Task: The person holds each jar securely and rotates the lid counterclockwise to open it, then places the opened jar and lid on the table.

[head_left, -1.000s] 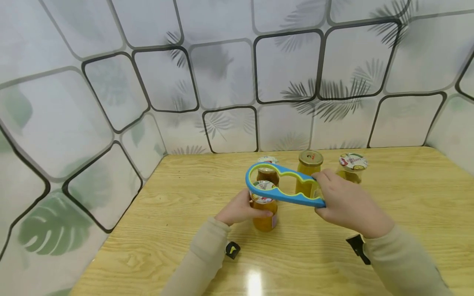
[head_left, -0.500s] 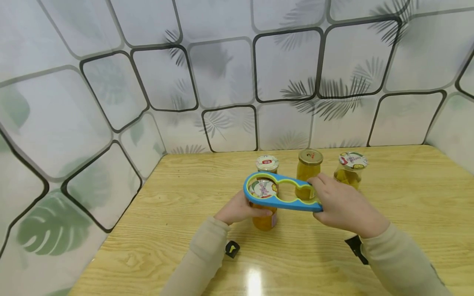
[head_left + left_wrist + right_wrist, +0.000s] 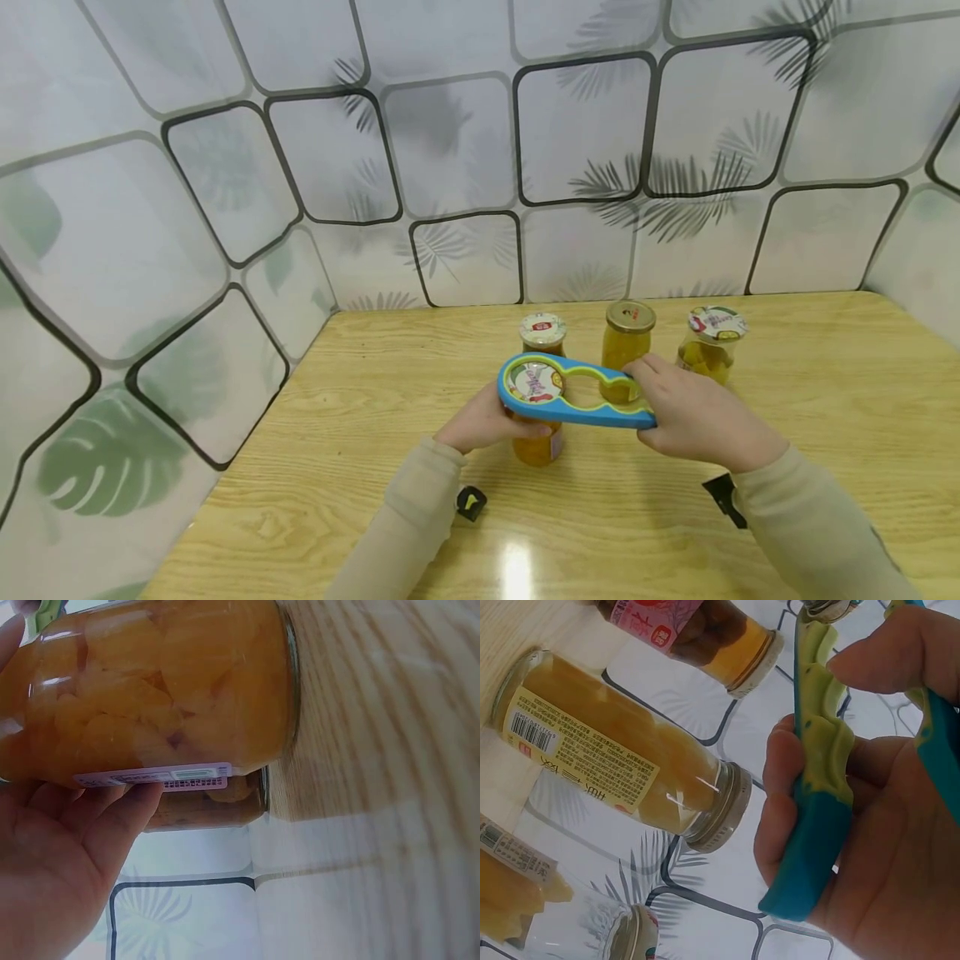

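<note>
Wooden table (image 3: pixel 360 375), left fingers (image 3: pixel 124 817) round orange-filled jar (image 3: pixel 150 690), right fingers (image 3: pixel 776 825) round blue tool (image 3: pixel 558 410)

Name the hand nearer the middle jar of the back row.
Right: the right hand, gripping the opener, is in front of the middle jar, to its right. The left hand is farther off, front-left, holding the front jar.

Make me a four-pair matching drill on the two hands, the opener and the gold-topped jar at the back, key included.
1. left hand
2. right hand
3. opener
4. gold-topped jar

A. blue with yellow-green lining
B. middle of the back row
C. holding the orange-filled jar
D. gripping the opener

Pairs: 1-C, 2-D, 3-A, 4-B
</note>
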`<state>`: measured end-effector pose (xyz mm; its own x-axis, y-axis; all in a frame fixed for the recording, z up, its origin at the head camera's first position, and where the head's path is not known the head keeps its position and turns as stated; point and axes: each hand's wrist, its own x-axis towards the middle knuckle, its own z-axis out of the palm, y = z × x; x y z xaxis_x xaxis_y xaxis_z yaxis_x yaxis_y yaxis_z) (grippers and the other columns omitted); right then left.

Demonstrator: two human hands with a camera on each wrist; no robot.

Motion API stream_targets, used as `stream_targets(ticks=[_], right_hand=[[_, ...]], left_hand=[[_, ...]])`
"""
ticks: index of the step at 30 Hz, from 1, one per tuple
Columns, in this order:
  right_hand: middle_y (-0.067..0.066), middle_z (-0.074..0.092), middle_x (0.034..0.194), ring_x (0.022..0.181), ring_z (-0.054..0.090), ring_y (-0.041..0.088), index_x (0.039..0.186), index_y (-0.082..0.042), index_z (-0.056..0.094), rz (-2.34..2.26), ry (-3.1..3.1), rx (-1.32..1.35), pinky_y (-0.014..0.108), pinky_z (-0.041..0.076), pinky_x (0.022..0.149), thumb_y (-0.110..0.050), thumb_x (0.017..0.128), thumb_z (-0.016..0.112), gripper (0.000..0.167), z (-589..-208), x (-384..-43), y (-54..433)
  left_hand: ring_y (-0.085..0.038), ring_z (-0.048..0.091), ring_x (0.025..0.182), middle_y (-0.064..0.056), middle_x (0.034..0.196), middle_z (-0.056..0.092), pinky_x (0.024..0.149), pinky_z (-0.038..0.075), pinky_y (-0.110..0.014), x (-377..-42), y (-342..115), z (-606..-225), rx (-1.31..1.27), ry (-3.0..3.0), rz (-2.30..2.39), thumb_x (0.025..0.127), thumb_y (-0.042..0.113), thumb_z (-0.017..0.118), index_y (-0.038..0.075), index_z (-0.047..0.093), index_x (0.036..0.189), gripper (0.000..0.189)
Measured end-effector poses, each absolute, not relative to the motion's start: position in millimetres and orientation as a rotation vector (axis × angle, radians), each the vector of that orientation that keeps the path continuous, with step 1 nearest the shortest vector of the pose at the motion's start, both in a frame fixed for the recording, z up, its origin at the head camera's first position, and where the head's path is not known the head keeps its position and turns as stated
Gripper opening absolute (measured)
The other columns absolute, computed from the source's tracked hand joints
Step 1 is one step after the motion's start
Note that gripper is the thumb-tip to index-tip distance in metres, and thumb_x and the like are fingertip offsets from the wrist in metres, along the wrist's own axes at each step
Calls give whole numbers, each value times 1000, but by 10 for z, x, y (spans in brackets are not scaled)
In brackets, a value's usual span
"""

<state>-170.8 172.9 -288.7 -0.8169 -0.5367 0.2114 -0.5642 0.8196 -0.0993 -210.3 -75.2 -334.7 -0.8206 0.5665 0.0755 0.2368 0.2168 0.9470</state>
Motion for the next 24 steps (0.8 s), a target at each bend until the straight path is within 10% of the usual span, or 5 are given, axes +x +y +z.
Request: stream_targets(ticks=[24], right_hand=[[2,52,82,63,44,10,106,1,49,270,-2868,877,29,43,56,-12,67,73,48,-2910,-1752,1720]], left_hand=[[-13,44,110,1,119,50,92,36,-33,-2212,-782,-3500,776,2214,1629,70,8,75,15,41,127,67]])
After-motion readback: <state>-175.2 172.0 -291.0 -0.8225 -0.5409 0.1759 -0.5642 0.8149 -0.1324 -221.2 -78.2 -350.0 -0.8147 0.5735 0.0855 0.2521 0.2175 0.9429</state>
